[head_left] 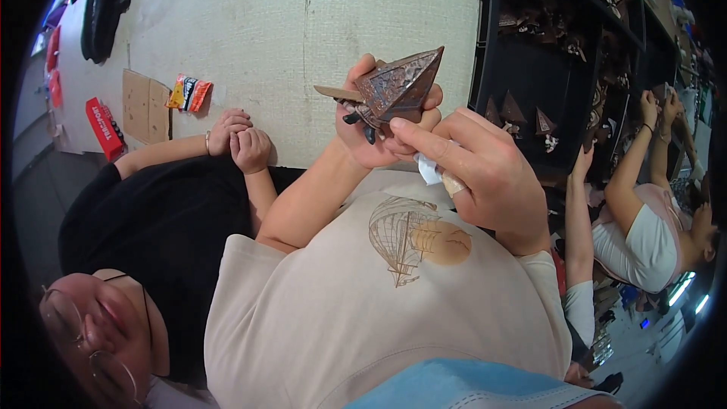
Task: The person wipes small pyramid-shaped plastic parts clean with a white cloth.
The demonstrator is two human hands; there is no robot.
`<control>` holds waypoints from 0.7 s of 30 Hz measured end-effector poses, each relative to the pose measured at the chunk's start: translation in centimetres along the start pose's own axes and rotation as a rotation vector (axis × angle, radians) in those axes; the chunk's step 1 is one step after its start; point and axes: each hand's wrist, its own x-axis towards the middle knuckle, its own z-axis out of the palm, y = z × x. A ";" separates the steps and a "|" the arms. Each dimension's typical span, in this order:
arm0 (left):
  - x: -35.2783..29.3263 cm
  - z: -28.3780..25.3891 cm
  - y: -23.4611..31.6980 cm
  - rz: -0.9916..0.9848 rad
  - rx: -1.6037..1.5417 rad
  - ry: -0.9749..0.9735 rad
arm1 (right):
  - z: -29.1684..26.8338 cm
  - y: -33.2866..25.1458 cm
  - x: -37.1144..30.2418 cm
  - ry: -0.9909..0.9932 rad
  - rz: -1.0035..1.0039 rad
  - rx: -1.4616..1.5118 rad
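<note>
Over the near part of the pale table, my left hand is closed around a small figurine. It has a large, dark brown, pyramid-shaped head whose point faces up and to the right. A tan blade-like piece and small black limbs stick out on its left side. My right hand is closed, its index fingertip at the lower edge of the brown head. Below that finger it grips a small white piece of cloth or paper. A beige wrap shows at the right thumb.
Black trays at the right hold several similar brown figurines. On the table at left lie a snack packet, brown cardboard and a red box. A person in black sits close at left; others work at far right.
</note>
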 end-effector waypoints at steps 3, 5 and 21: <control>0.1 -0.3 0.2 -0.008 0.107 0.042 | 0.0 -0.1 0.1 -0.015 -0.022 -0.026; -0.1 -0.6 0.1 -0.012 0.111 0.018 | -0.1 -0.3 0.0 -0.025 -0.009 -0.026; 0.1 0.9 -3.1 0.093 0.132 0.236 | 2.5 2.3 0.5 0.526 -0.116 0.002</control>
